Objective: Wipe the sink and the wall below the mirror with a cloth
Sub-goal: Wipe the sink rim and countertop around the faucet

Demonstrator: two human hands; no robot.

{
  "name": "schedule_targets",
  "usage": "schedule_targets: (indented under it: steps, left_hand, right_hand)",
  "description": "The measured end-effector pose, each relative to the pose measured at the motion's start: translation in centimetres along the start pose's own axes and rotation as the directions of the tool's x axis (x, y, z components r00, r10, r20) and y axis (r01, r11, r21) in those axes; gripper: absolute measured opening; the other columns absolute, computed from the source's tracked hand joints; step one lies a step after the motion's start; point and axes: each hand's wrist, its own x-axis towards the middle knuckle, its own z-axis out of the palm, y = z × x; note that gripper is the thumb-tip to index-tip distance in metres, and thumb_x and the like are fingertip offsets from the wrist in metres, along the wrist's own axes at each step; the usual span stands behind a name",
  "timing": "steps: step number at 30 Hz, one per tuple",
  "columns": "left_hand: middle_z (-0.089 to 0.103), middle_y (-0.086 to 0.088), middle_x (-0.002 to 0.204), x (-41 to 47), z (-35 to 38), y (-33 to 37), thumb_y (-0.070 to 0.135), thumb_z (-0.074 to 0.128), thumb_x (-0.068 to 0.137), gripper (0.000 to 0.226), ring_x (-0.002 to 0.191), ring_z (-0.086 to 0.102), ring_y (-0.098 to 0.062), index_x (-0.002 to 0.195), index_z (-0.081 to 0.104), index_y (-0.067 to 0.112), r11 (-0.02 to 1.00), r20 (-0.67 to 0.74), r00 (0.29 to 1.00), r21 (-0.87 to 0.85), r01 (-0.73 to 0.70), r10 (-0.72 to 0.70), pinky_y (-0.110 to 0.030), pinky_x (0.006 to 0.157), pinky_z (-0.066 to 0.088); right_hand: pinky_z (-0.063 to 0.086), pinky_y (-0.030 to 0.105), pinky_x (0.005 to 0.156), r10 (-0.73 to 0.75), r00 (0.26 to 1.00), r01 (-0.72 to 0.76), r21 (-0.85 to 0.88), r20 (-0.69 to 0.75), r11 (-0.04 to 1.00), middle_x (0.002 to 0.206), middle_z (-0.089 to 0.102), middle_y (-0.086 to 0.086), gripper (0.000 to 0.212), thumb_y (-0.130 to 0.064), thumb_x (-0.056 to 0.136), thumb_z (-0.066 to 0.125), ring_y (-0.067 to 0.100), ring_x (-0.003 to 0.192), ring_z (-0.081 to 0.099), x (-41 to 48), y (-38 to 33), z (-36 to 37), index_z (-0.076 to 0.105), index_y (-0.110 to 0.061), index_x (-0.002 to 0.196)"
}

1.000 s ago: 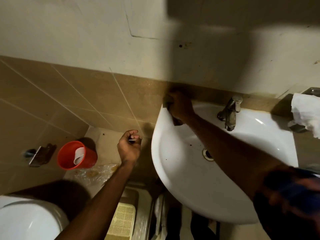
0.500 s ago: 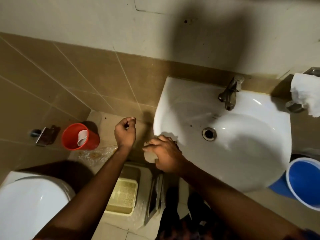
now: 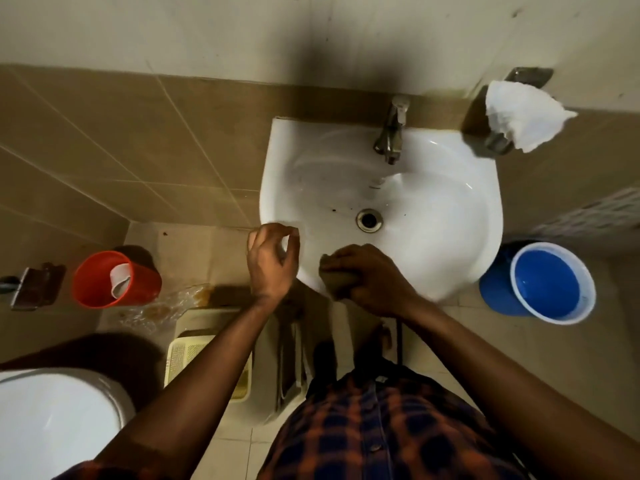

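**Cloth pressed to the near rim of the sink**

The right hand has its grip closed around a crumpled, dull brown cloth, pressed against the near rim of the glossy white ceramic sink. The left hand hovers at the sink's left edge, fingers loosely curled, holding nothing. A metal tap stands at the far side above a round steel drain. Smooth tan tiles line the wall to the left.

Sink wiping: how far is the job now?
Done: cannot tell; dark specks remain by the drain. In hand: the right hand presses the cloth on the sink's front rim; the left hand is empty. Left: the basin and the wall.
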Motion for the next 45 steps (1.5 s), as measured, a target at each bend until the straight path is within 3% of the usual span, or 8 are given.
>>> schedule_targets:
  steps: [5, 10, 13, 18, 27, 34, 39, 45]
  left_hand:
    - [0.068, -0.004, 0.101, -2.4, 1.1, 0.1, 0.029, 0.059, 0.095, 0.021, 0.102, 0.059, -0.024, 0.096, 0.072, 0.012, 0.988, 0.098, 0.986, 0.066, -0.141, 0.134, -0.035, 0.088, 0.043]
    - [0.070, -0.005, 0.102, -4.8, 2.6, 0.9, 0.029, 0.065, 0.089, 0.019, 0.103, 0.060, -0.026, 0.095, 0.075, 0.015, 0.933, 0.241, 0.935, 0.187, -0.307, 0.260, -0.038, 0.087, 0.041]
    - [0.071, -0.004, 0.099, -5.3, 3.6, 2.3, 0.027, 0.069, 0.085, 0.013, 0.097, 0.062, -0.025, 0.089, 0.076, 0.017, 0.904, 0.284, 0.895, 0.158, -0.397, 0.344, -0.036, 0.084, 0.042]
    - [0.071, -0.002, 0.097, -4.4, 6.7, 4.8, 0.022, 0.074, 0.083, 0.005, 0.097, 0.062, -0.023, 0.085, 0.076, 0.018, 0.860, 0.271, 0.840, 0.073, -0.506, 0.471, -0.034, 0.077, 0.044]
    - [0.069, -0.003, 0.100, 2.7, 11.1, 10.0, 0.025, 0.070, 0.082, 0.018, 0.095, 0.061, -0.026, 0.096, 0.070, 0.016, 0.902, 0.315, 0.873, 0.100, -0.420, 0.372, -0.032, 0.080, 0.047]
    - [0.052, -0.014, 0.144, 11.3, 11.5, 7.5, 0.052, 0.045, 0.090, 0.064, 0.135, 0.045, -0.033, 0.137, 0.054, 0.009, 0.898, 0.350, 0.917, 0.316, -0.308, 0.191, -0.044, 0.114, 0.034]
    - [0.024, -0.012, 0.163, 14.8, 12.0, 6.5, 0.066, 0.038, 0.090, 0.085, 0.150, 0.020, -0.035, 0.155, 0.027, 0.013, 0.808, 0.456, 0.884, 0.479, -0.343, 0.105, -0.055, 0.119, 0.021]
    - [0.016, -0.009, 0.166, 15.9, 13.5, 7.5, 0.068, 0.019, 0.093, 0.076, 0.152, 0.014, -0.034, 0.158, 0.020, 0.026, 0.789, 0.474, 0.876, 0.504, -0.352, 0.088, -0.058, 0.118, 0.018]
  right_hand:
    - [0.046, 0.037, 0.078, -0.037, 0.999, 0.038, -0.122, 0.008, 0.992, 0.118, 0.064, -0.003, 0.044, -0.027, 0.077, 0.057, 0.019, 0.095, 0.055, -2.0, 0.3, 3.2, 0.065, -0.030, 0.120]
    - [0.040, 0.034, 0.091, -0.014, 0.974, -0.043, -0.250, -0.225, 0.967, 0.130, 0.062, -0.007, 0.050, -0.023, 0.075, 0.063, 0.017, 0.114, 0.055, -11.0, 6.5, -0.7, 0.067, -0.031, 0.124]
    - [0.040, 0.036, 0.099, 0.196, 0.863, -0.293, -0.146, -0.465, 0.945, 0.131, 0.063, -0.002, 0.057, -0.005, 0.072, 0.066, 0.025, 0.122, 0.055, -15.3, 12.0, -4.2, 0.065, -0.029, 0.124]
    - [0.043, 0.041, 0.105, 0.449, 0.634, -0.532, 0.066, -0.630, 0.844, 0.130, 0.063, 0.004, 0.052, -0.016, 0.077, 0.055, 0.029, 0.118, 0.056, -15.6, 16.7, -8.6, 0.063, -0.025, 0.128]
    - [0.049, 0.043, 0.085, 0.440, 0.649, -0.621, -0.098, -0.621, 0.777, 0.129, 0.059, 0.008, 0.053, -0.012, 0.077, 0.059, 0.040, 0.106, 0.057, -5.6, 19.1, -11.4, 0.059, -0.022, 0.128]
    - [0.044, 0.051, 0.092, 0.427, 0.738, -0.649, -0.376, -0.523, 0.661, 0.139, 0.046, 0.009, 0.063, -0.015, 0.079, 0.070, 0.036, 0.118, 0.048, 2.3, 19.7, -13.3, 0.047, -0.019, 0.138]
    - [0.042, 0.048, 0.105, 0.346, 0.813, -0.480, -0.202, -0.468, 0.854, 0.142, 0.051, 0.006, 0.064, -0.008, 0.078, 0.073, 0.032, 0.126, 0.049, 8.9, 18.8, -12.8, 0.052, -0.018, 0.138]
    - [0.052, 0.041, 0.089, 0.192, 0.832, -0.258, -0.056, -0.520, 0.965, 0.128, 0.060, 0.001, 0.055, -0.004, 0.075, 0.075, 0.026, 0.120, 0.053, 14.9, 16.9, -12.5, 0.059, -0.018, 0.126]
